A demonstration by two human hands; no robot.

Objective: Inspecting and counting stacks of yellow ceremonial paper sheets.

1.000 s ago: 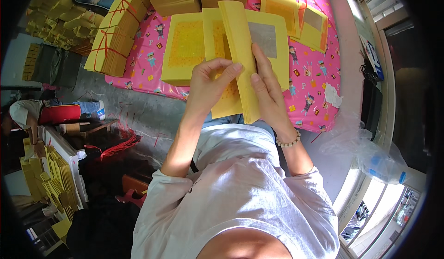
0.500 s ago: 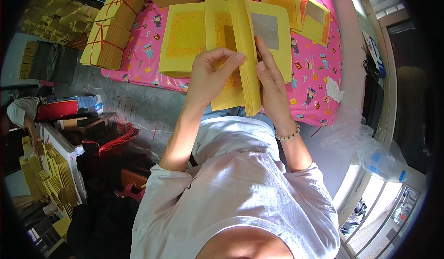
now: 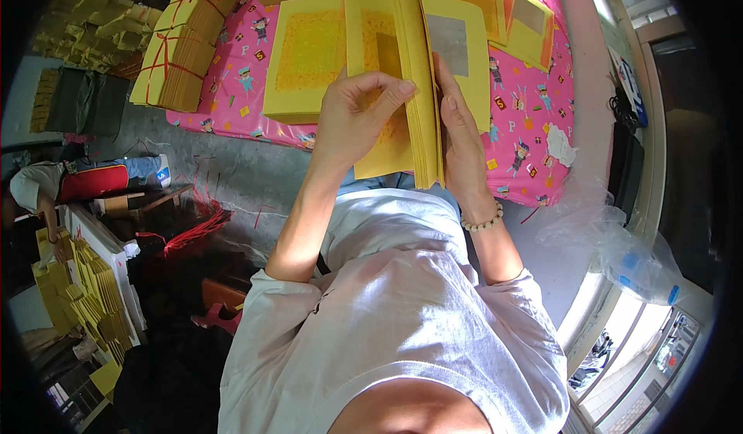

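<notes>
A sheaf of yellow paper sheets stands on edge in front of me, its left sheets fanned away and showing an orange patch. My left hand pinches the sheaf, thumb against the folded sheets near the middle. Along the sheaf's right side lies my right hand, fingers pointing up and partly hidden behind the paper, bracing it. Just beyond on the left sits a yellow paper stack with an orange square. Behind the sheaf on the right is yellow paper with a silver-grey square.
A pink patterned cover spreads under the stacks. Yellow bundles tied with red string stand at the left. Crumpled white tissue lies at the right edge, above a clear plastic bag. Another person bends over yellow paper at far left.
The sheaf and both hands have shifted slightly to the right and up. My left thumb still presses on the sheets, and my right hand still braces their side.
</notes>
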